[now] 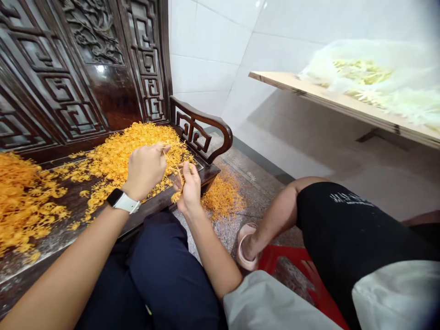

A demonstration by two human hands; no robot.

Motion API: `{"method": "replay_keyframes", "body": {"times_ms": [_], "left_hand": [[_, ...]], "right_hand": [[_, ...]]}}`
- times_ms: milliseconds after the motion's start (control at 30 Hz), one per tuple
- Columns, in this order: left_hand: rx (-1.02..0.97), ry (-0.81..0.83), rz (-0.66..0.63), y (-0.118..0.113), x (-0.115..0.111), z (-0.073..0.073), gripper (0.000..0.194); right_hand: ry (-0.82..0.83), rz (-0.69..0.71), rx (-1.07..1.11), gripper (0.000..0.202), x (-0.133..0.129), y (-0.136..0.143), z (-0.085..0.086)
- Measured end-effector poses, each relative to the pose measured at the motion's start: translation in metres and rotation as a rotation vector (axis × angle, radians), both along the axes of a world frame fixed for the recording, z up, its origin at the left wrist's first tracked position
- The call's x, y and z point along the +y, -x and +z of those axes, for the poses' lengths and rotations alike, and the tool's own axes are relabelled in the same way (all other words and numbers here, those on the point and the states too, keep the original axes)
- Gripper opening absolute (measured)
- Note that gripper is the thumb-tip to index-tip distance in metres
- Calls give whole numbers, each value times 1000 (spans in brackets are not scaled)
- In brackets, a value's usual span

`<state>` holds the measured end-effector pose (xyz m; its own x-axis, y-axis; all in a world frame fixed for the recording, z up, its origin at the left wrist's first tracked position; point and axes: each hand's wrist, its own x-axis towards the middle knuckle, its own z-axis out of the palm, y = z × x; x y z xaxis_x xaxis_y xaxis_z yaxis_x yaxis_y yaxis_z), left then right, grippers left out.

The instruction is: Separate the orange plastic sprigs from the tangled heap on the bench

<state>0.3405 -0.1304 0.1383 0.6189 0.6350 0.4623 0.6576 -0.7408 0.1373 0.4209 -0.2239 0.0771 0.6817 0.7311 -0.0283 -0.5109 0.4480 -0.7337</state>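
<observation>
My left hand [146, 167], with a watch [123, 200] on its wrist, is closed in a pinch above a heap of small orange plastic flower pieces [113, 158] on a dark wooden bench. Its fingertips grip a thin orange piece [164, 150]. Just to the right, my right hand [190, 185] is closed around an orange plastic flower piece [181, 176], with its thumb on top. Part of that piece hangs below the fingers. The two hands are close together but apart. Exactly how the pieces are shaped is too small to tell.
Another orange heap [20, 201] lies at the bench's left. A carved armrest [223, 133] ends the bench. Thin orange strands [223, 192] litter the floor. At right, a board [275, 79] carries a clear bag of pale yellow pieces [364, 73]. A person's leg [278, 220] is close by.
</observation>
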Motion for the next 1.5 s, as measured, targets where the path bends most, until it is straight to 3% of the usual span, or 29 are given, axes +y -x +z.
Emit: {"method": "replay_keyframes", "body": {"times_ms": [133, 300, 433, 600, 833, 900, 1000, 1100, 1167, 1233, 1300, 1367, 1500], "left_hand": [[63, 80, 88, 7, 14, -12, 45], [134, 75, 96, 12, 25, -20, 33], [158, 3, 30, 10, 21, -12, 27], [105, -70, -46, -2, 2, 3, 30], [73, -110, -116, -21, -9, 7, 36], [114, -31, -35, -14, 4, 7, 36], [122, 164, 212, 20, 37, 4, 32], [-67, 238, 350, 62, 68, -8, 38], [-205, 309, 328, 79, 79, -18, 38], [-367, 415, 254, 83, 83, -27, 32], [-541, 541, 173, 78, 82, -31, 29], [-713, 639, 111, 69, 79, -29, 28], [-1022, 713, 11, 54, 67, -10, 25]], "right_hand": [[37, -179, -95, 47, 4, 3, -8], [51, -333, -647, 36, 2, 28, -13], [71, -447, -960, 30, -10, 27, -5], [7, -689, -993, 17, -36, 5, 18], [66, -759, -1037, 20, -59, 12, 34], [-77, -885, -1001, 28, -68, 9, 43], [-346, -1006, -877, 36, -91, -6, 63], [-363, -807, -846, 27, -114, -22, 80], [-380, -582, -831, 20, -117, -29, 81], [-412, -318, -789, 15, -102, -33, 75], [-401, -137, -738, 13, -67, -39, 62], [-263, -74, -698, 20, -17, -49, 43], [407, -56, -913, 79, 79, -70, -1]]}}
